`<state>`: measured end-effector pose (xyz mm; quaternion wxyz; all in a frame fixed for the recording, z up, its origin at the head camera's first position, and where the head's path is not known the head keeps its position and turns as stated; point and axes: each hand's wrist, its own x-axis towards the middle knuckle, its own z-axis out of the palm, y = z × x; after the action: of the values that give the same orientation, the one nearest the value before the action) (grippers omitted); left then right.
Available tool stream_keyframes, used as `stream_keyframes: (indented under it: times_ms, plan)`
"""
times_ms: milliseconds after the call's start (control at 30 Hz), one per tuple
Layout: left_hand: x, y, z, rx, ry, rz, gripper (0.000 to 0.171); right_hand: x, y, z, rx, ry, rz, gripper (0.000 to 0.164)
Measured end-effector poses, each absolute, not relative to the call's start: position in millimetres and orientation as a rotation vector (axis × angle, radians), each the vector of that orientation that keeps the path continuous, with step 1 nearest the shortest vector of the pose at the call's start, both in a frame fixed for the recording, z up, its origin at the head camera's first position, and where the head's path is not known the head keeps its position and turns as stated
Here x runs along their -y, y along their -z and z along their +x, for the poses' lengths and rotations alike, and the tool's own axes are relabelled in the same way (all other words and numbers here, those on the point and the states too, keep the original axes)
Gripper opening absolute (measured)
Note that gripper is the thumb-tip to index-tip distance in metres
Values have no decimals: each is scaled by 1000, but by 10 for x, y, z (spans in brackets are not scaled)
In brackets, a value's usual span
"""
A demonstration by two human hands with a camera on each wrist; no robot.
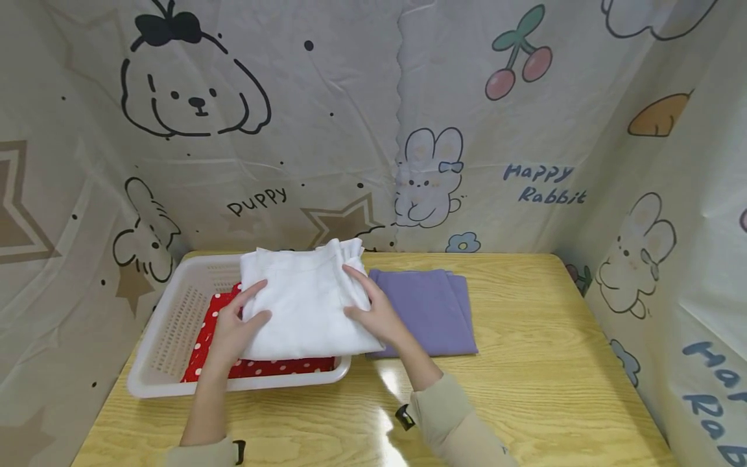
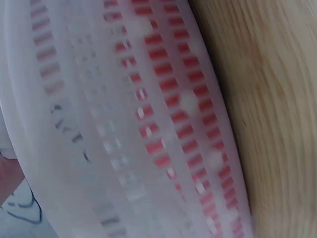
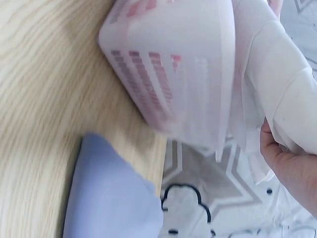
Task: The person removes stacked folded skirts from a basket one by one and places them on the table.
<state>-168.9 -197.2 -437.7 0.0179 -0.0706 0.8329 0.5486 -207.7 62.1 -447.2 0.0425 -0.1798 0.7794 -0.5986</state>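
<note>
A folded white cloth (image 1: 303, 305) is held up over the right part of a white plastic basket (image 1: 169, 389). My left hand (image 1: 233, 327) grips the cloth's left side, thumb on top. On its right side my right hand (image 1: 376, 311) pinches it, and in the right wrist view the fingers of this hand (image 3: 290, 166) bend round the cloth's edge. Inside the basket lies a red cloth with white dots (image 1: 280, 368), partly hidden under the white one. Through the basket's slotted wall (image 2: 163, 94) its red shows in the left wrist view.
A folded purple cloth (image 1: 423, 314) lies on the wooden table (image 1: 525, 363), just right of the basket. Printed curtains (image 1: 338, 143) hang behind the table and along both sides. The basket stands near the table's left edge.
</note>
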Motion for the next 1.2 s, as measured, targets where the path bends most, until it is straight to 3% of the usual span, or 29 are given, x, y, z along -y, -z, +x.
stream_keyframes:
  times_ms: [400, 800, 1200]
  plan:
    - [1371, 4450, -1779, -2552, -1879, -166, 54, -1198, 4174, -1970, -2288, 1894, -520, 68]
    - [731, 4538, -1842, -2529, -2028, -53, 50, -1884, 4511, -2063, -2354, 1915, -536, 67]
    - [84, 4565, -1906, -2535, -2174, 198, 46, -2506, 4482, -1959, -2454, 1789, -324, 70]
